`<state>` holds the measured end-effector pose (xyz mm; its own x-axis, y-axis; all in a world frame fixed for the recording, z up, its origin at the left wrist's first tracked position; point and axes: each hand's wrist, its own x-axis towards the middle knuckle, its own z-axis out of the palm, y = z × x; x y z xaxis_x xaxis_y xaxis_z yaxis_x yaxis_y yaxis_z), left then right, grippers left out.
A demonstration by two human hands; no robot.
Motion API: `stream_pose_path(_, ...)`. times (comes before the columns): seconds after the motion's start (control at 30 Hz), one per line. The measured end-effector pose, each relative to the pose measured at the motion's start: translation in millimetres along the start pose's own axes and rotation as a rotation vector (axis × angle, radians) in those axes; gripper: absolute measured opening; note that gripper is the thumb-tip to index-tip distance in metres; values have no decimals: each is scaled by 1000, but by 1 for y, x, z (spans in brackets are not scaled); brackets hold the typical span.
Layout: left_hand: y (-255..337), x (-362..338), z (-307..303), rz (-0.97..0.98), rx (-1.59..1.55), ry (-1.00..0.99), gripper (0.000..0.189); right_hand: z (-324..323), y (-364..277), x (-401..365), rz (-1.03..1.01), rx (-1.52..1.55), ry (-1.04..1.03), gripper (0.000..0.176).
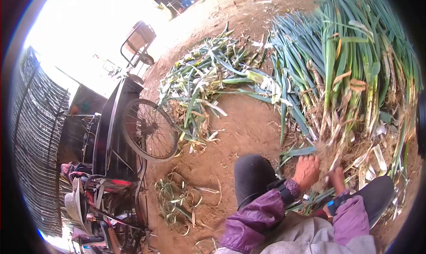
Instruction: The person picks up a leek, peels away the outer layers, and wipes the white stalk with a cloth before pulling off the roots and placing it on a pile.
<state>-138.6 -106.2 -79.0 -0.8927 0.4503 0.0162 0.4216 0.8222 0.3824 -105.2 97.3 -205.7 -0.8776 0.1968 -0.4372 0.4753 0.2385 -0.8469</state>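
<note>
My left hand (307, 172) is closed, its fingers curled by the roots and a green leaf (301, 151); what it grips I cannot make out. To its right, my right hand (337, 179) is closed around the pale root end of a long green onion stalk (339, 154). A large pile of green onions (341, 67) with leafy tops and brown roots lies just beyond both hands. Loose roots and dry peelings (377, 158) surround the hands.
A heap of stripped leaves (199, 81) lies on the dirt ground (242, 121). At the left stands a cart with a spoked wheel (150, 128). A hat (76, 203) hangs near it. A smaller leaf clump (175, 200) lies left of my knees. Farther back is a hand cart (139, 38).
</note>
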Motion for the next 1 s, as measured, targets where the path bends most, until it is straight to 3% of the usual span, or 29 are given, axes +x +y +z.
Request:
stream_pose_path(0.03,4,-7,13,-26,-66,13,41,19,21,-4,-38,-146,12,22)
stream_pose_path(0.13,-3,-32,88,-51,-297,168,44,47,33,-48,-18,-69,-153,22)
stream_pose_path(0.17,1,-37,107,-174,-340,83,41,54,31,-62,-10,-43,-194,22)
stream_pose_path(0.23,11,-52,103,-166,-445,22,37,60,26,-81,-13,-13,-249,22)
stream_pose_path(0.33,16,-57,94,-184,-500,129,34,64,7,-95,-57,26,-288,23)
stream_pose_path(0.43,2,-54,78,-261,-718,-11,35,61,-11,-107,-114,55,-302,23)
stream_pose_path(0.47,1,-55,74,-281,-734,12,41,59,-16,-111,-134,69,-309,24)
stream_pose_path(0.57,-4,-61,85,-294,-659,87,36,47,-39,-122,-176,106,-359,24)
stream_pose_path(0.6,0,-65,73,-307,-670,75,33,38,-64,-137,-73,139,-452,25)
stream_pose_path(0.63,9,-70,50,-320,-682,62,31,26,-56,-128,-296,-72,-466,26)
stream_pose_path(0.67,15,-72,36,-331,-695,49,29,14,-50,-119,-523,-274,-432,28)
stream_pose_path(0.7,16,-74,36,-294,-719,52,27,3,-49,-112,-335,-445,-361,36)
stream_pose_path(0.8,24,-84,24,-230,-747,-7,25,-4,-29,-102,-434,-719,264,51)
stream_pose_path(0.93,30,-97,21,-247,-737,-60,22,-3,-56,-105,-753,-659,459,71)
stream_pose_path(1.0,32,-100,19,-244,-751,-82,22,3,-74,-106,-565,-779,305,70)
